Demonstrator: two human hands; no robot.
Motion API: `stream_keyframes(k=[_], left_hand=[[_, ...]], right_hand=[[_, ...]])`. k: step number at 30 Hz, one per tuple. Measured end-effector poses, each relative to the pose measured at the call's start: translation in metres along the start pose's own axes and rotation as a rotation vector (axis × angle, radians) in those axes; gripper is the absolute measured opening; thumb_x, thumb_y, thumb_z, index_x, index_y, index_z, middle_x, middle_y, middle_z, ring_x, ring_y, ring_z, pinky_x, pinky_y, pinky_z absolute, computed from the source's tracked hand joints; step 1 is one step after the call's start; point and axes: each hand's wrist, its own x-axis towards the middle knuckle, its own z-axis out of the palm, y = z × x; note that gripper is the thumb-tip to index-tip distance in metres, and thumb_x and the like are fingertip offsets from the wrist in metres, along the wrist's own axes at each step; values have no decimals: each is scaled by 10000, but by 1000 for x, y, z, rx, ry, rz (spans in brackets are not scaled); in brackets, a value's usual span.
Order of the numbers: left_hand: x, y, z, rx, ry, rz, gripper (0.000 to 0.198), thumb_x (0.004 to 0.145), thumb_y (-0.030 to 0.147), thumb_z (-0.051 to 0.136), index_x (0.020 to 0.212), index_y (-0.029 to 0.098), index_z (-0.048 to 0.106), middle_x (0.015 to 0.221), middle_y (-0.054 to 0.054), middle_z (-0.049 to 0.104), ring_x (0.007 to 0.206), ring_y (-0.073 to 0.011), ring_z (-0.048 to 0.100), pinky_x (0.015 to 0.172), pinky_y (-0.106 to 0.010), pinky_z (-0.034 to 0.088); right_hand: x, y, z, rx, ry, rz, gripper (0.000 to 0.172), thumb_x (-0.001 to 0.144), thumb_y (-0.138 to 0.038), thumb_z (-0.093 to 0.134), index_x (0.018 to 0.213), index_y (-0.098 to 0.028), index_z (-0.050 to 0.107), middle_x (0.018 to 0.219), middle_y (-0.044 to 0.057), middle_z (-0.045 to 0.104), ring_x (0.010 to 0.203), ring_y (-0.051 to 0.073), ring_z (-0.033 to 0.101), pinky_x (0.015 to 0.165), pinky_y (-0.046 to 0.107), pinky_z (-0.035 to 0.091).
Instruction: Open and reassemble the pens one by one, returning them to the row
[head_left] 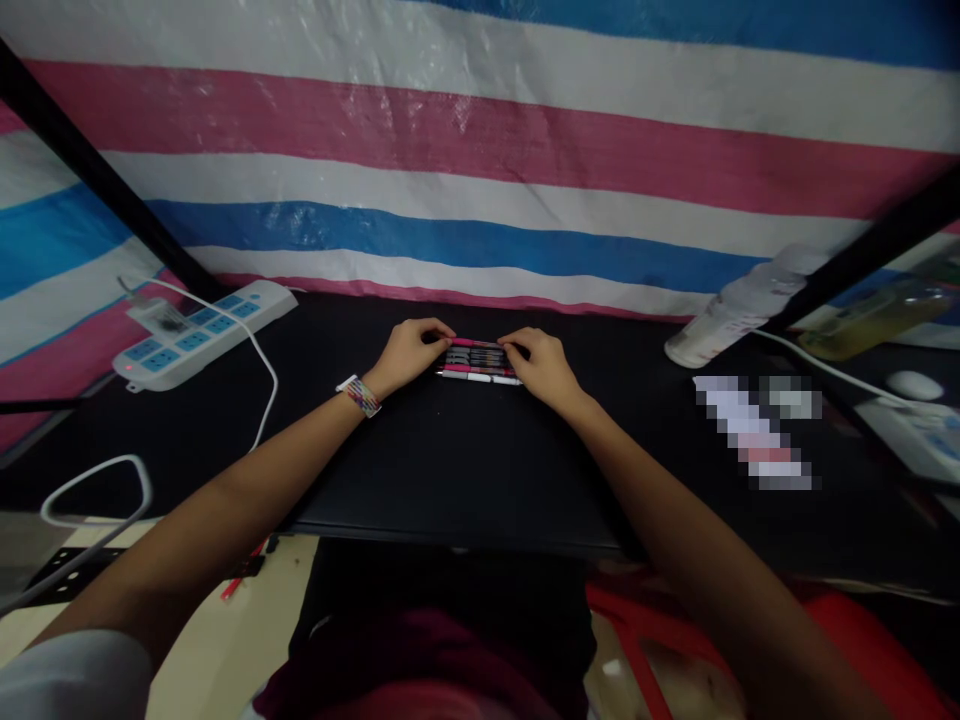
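A small row of pens (478, 361), pink, black and white, lies side by side on the black tabletop, each running left to right. The row sits at the table's middle, toward its far edge. Its ends are pinched between fingers.

left hand (409, 352) | right hand (541, 365) | grip pens (478, 362) (row on black table (450, 460))

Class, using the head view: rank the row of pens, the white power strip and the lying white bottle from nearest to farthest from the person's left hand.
From the left hand:
1. Row of pens: touching its fingers, just to the right.
2. White power strip: at the far left of the table.
3. White bottle: far right, beyond the right hand.
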Motion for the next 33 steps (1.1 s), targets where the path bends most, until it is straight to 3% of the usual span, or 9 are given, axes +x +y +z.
stream_keyframes(k=[21, 28, 33], left_hand=[[-2, 2, 1, 71, 6, 44, 137, 899, 215, 731, 936, 258, 856, 1002, -72, 818, 983, -294, 719, 1040, -513, 531], [-7, 12, 4, -3, 58, 50, 168, 981, 253, 688, 1081, 233, 821, 1046, -82, 774, 1022, -276, 702, 999, -467, 529], [-12, 26, 17, -198, 129, -38, 206, 1048, 283, 619, 1130, 234, 802, 1174, -78, 782, 1151, -261, 703, 1104, -457, 508]], right_hand=[[-5, -6, -1, -18, -15, -2, 304, 961, -215, 571, 1038, -271, 859, 1137, 84, 831, 1101, 333, 723, 1067, 564, 546], [-5, -2, 8, 199, 193, 152, 276, 937, -283, 630, 1094, -261, 855, 1232, 102, 819, 1173, 319, 741, 1118, 550, 538], [-2, -6, 22, 408, 265, 303, 278, 942, -329, 635, 1118, -278, 844, 1290, 86, 817, 1277, 313, 716, 1206, 532, 490]])
